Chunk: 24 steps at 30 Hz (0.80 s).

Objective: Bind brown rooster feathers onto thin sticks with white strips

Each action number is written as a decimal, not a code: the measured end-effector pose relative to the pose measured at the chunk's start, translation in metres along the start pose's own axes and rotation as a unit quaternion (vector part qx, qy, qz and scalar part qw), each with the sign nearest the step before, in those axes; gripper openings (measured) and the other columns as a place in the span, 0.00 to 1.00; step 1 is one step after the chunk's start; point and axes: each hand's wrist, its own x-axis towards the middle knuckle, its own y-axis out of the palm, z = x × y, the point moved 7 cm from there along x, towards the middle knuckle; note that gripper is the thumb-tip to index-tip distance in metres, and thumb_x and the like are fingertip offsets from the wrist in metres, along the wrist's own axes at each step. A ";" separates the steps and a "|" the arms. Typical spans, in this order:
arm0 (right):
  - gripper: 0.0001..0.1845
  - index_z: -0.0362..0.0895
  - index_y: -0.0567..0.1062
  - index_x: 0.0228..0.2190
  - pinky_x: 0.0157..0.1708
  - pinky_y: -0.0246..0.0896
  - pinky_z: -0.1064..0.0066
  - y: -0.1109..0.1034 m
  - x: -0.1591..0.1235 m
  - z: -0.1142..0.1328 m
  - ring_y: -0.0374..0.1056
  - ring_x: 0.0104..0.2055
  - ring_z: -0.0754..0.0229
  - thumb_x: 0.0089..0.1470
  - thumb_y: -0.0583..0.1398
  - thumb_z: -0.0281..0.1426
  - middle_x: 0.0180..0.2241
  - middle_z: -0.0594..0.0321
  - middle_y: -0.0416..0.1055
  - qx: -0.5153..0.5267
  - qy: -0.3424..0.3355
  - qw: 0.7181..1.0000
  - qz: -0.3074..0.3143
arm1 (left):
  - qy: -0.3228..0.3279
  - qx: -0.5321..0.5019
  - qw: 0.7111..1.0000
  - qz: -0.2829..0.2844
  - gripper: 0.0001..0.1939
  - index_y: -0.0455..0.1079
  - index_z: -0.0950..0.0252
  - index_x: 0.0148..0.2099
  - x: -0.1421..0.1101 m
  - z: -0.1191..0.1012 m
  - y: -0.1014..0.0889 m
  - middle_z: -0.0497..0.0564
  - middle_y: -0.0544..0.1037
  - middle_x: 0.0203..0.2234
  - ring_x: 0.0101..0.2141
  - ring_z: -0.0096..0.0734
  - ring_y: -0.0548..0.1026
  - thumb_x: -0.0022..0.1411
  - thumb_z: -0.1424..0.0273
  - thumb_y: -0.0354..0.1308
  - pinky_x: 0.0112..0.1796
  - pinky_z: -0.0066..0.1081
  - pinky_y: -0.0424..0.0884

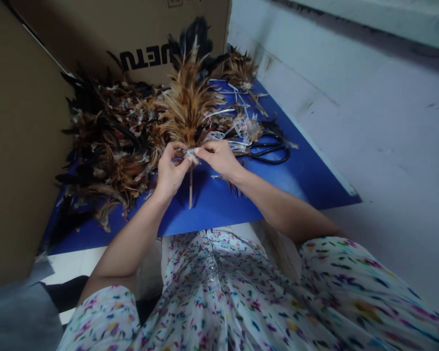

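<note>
Between my hands is a feather duster [190, 107], a bunch of brown feathers with black tips on a thin stick [190, 187]. My left hand [170, 168] pinches its pale, wrapped base from the left. From the right, my right hand [219, 155] pinches the same base with thumb and forefinger. The feathers fan away from me, while the bare stick points toward me above the blue board. Just past my right hand lie black-handled scissors [272, 151] and a tangle of white plastic string [241, 127].
A large heap of loose brown and black feathers [109, 141] covers the left of the blue board [314, 183]. Cardboard boxes [76, 29] stand behind and at left. Another feather bunch [239, 68] lies at the back right, near the pale wall [369, 107].
</note>
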 end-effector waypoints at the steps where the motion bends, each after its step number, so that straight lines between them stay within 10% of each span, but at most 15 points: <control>1: 0.17 0.39 0.76 0.20 0.29 0.48 0.71 0.000 0.000 -0.001 0.54 0.24 0.68 0.54 0.60 0.37 0.19 0.67 0.63 0.000 0.003 1.000 0.002 | 0.010 0.015 1.000 0.004 0.20 0.66 0.61 0.43 0.000 -0.001 0.000 0.43 0.73 0.27 0.24 0.21 0.73 0.51 0.65 0.71 0.25 0.21 0.72; 24: 0.12 0.39 0.78 0.20 0.28 0.52 0.72 0.003 0.001 -0.014 0.59 0.25 0.67 0.50 0.63 0.32 0.19 0.65 0.68 0.007 0.059 0.996 0.067 | -0.048 0.085 0.995 0.019 0.07 0.76 0.65 0.32 -0.002 -0.001 0.001 0.46 0.77 0.23 0.23 0.24 0.72 0.52 0.66 0.66 0.25 0.24 0.69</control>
